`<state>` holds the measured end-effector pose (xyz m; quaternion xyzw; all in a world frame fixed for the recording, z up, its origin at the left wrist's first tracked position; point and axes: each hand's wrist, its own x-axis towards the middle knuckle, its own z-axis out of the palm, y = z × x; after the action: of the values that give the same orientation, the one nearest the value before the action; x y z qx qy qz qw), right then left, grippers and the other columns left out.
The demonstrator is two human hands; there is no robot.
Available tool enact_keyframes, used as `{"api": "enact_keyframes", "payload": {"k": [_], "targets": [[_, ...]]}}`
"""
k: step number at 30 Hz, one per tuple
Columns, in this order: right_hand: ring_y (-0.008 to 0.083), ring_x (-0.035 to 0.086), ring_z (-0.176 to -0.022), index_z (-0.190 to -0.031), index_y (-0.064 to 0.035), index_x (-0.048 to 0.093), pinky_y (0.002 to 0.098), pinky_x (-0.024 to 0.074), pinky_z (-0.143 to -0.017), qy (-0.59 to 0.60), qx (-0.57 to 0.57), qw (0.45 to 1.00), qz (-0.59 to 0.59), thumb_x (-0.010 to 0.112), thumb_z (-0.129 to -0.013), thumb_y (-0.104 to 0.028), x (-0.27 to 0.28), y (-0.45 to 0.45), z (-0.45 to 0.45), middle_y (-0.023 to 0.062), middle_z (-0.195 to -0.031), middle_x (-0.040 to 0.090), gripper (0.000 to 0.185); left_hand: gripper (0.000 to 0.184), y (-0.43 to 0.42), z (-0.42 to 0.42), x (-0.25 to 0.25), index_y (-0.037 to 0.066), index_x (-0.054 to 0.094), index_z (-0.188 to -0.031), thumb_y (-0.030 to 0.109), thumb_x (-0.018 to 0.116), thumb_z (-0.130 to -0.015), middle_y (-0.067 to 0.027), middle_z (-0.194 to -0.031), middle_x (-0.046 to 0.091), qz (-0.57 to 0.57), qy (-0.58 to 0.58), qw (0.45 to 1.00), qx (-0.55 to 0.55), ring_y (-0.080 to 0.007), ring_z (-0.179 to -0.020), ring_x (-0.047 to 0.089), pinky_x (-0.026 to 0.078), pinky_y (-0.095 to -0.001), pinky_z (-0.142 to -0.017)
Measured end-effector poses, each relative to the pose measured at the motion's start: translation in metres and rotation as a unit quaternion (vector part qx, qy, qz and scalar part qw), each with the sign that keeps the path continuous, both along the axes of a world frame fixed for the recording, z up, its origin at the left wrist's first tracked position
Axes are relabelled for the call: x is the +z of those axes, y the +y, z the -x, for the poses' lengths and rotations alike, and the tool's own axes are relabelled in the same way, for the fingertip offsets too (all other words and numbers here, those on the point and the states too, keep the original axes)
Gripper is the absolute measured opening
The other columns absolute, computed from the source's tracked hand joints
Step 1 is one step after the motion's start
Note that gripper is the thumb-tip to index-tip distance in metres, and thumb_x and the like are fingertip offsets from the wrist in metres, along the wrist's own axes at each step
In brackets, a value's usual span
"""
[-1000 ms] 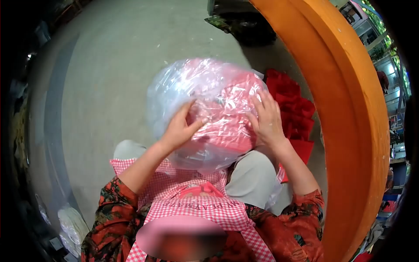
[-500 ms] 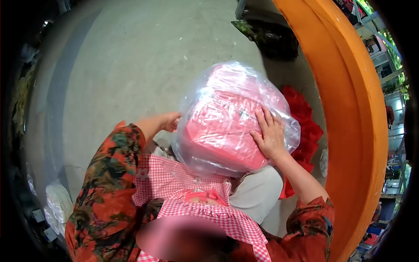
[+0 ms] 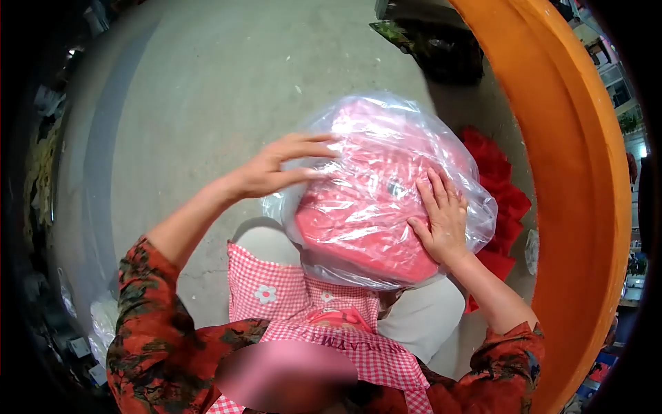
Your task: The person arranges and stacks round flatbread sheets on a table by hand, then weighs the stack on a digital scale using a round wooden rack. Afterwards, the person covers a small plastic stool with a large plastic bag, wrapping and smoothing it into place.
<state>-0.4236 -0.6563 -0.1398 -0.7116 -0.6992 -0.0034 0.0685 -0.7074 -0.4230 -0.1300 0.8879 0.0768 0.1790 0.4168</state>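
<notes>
On my lap rests a clear plastic bag point(image 3: 321, 265) with folded pinkish-red material point(image 3: 365, 221) inside it. My right hand point(image 3: 443, 219) lies on the right side of the bag, fingers spread over the plastic. At the bag's upper left, my left hand point(image 3: 286, 165) is open with its fingers apart; the fingertips overlap the bag's edge, and I cannot tell whether they touch it. A pink checked apron point(image 3: 269, 293) with white flowers covers my lap below the bag.
An orange curved surface point(image 3: 565, 172) runs along my right side. Between it and the bag lies bright red material point(image 3: 500, 200) on the floor point(image 3: 200, 90). A dark bundle point(image 3: 441, 52) sits farther ahead. Whitish plastic point(image 3: 103, 321) lies at lower left.
My left hand has risen from beside the bag's left edge to its upper left, and its fingers have spread. My right hand stays flat on the bag. The view has shifted slightly.
</notes>
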Motion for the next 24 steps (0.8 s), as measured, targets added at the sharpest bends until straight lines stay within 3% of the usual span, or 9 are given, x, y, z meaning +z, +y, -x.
{"api": "enact_keyframes", "payload": {"k": [2, 4, 5, 6, 8, 12, 18, 21, 24], "targets": [[0.0330, 0.033, -0.134, -0.142, -0.0156, 0.042, 0.0524, 0.0263, -0.103, -0.002, 0.004, 1.000, 0.001, 0.063, -0.081, -0.043, 0.003, 0.002, 0.001, 0.0100, -0.152, 0.030, 0.070, 0.044, 0.023, -0.054, -0.025, 0.012, 0.054, -0.134, 0.030, 0.055, -0.093, -0.0143, -0.143, 0.044, -0.177, -0.020, 0.984, -0.006, -0.0287, -0.134, 0.037, 0.025, -0.0439, -0.113], [0.0337, 0.034, -0.134, -0.141, -0.0150, 0.042, 0.0521, 0.0253, -0.103, 0.033, 0.002, 0.999, 0.009, 0.063, -0.081, -0.042, 0.003, 0.002, 0.000, 0.0110, -0.152, 0.030, 0.070, 0.045, 0.070, -0.113, -0.073, 0.009, 0.054, -0.133, 0.032, 0.053, -0.095, -0.0131, -0.139, 0.049, -0.185, -0.035, 0.982, 0.006, -0.0284, -0.128, 0.044, 0.032, -0.0410, -0.109], [0.0341, 0.034, -0.134, -0.141, -0.0147, 0.042, 0.0520, 0.0249, -0.103, 0.052, 0.001, 0.999, 0.011, 0.062, -0.081, -0.042, 0.004, 0.005, 0.001, 0.0115, -0.152, 0.030, 0.070, 0.044, 0.091, -0.133, -0.078, 0.006, 0.055, -0.131, 0.033, 0.052, -0.095, -0.0131, -0.134, 0.053, 0.172, 0.022, 0.984, -0.024, -0.0273, -0.123, 0.049, 0.038, -0.0394, -0.104], [0.0343, 0.034, -0.134, -0.141, -0.0147, 0.042, 0.0522, 0.0252, -0.103, 0.044, 0.000, 0.999, 0.020, 0.062, -0.081, -0.042, 0.008, 0.007, 0.002, 0.0118, -0.152, 0.029, 0.070, 0.045, 0.109, -0.148, -0.084, 0.004, 0.055, -0.129, 0.033, 0.052, -0.096, -0.0130, -0.130, 0.056, 0.507, 0.081, 0.856, -0.055, -0.0262, -0.117, 0.054, 0.043, -0.0377, -0.099], [0.0348, 0.034, -0.134, -0.141, -0.0145, 0.042, 0.0528, 0.0257, -0.103, 0.028, -0.005, 0.999, 0.042, 0.061, -0.081, -0.043, 0.014, 0.006, 0.004, 0.0123, -0.152, 0.029, 0.070, 0.043, 0.134, -0.167, -0.146, -0.001, 0.059, -0.120, 0.034, 0.052, -0.095, -0.0125, -0.118, 0.063, 0.475, 0.183, 0.860, -0.041, -0.0210, -0.104, 0.060, 0.050, -0.0350, -0.085], [0.0349, 0.034, -0.135, -0.141, -0.0154, 0.043, 0.0545, 0.0245, -0.103, 0.056, -0.017, 0.997, 0.058, 0.062, -0.079, -0.045, 0.006, 0.006, -0.001, 0.0127, -0.152, 0.031, 0.071, 0.036, 0.150, -0.160, -0.268, 0.000, 0.061, -0.114, 0.029, 0.055, -0.093, -0.0103, -0.109, 0.064, 0.235, 0.332, 0.913, 0.015, -0.0192, -0.098, 0.061, 0.050, -0.0343, -0.083], [0.0331, 0.035, -0.135, -0.141, -0.0163, 0.044, 0.0520, 0.0244, -0.104, 0.054, -0.020, 0.996, 0.072, 0.061, -0.080, -0.048, 0.011, 0.007, -0.002, 0.0125, -0.150, 0.033, 0.071, 0.026, 0.145, -0.060, -0.382, 0.000, 0.064, -0.105, 0.020, 0.059, -0.090, -0.0070, -0.096, 0.066, 0.168, 0.359, 0.860, 0.322, -0.0166, -0.088, 0.062, 0.050, -0.0332, -0.080], [0.0318, 0.036, -0.134, -0.141, -0.0165, 0.044, 0.0521, 0.0251, -0.104, 0.078, -0.027, 0.995, 0.049, 0.061, -0.081, -0.047, 0.010, 0.004, -0.002, 0.0124, -0.149, 0.035, 0.069, 0.021, 0.160, -0.022, -0.285, 0.001, 0.064, -0.101, 0.017, 0.060, -0.088, -0.0056, -0.091, 0.065, 0.219, 0.041, 0.842, 0.491, -0.0153, -0.085, 0.062, 0.050, -0.0322, -0.080], [0.0309, 0.037, -0.132, -0.141, -0.0171, 0.043, 0.0535, 0.0274, -0.103, 0.062, -0.022, 0.998, 0.025, 0.060, -0.082, -0.045, 0.012, 0.000, -0.002, 0.0112, -0.149, 0.035, 0.067, 0.035, 0.086, -0.029, -0.075, 0.000, 0.059, -0.115, 0.025, 0.059, -0.091, -0.0114, -0.119, 0.062, 0.218, -0.117, 0.899, 0.362, -0.0237, -0.110, 0.058, 0.042, -0.0365, -0.097]]}}
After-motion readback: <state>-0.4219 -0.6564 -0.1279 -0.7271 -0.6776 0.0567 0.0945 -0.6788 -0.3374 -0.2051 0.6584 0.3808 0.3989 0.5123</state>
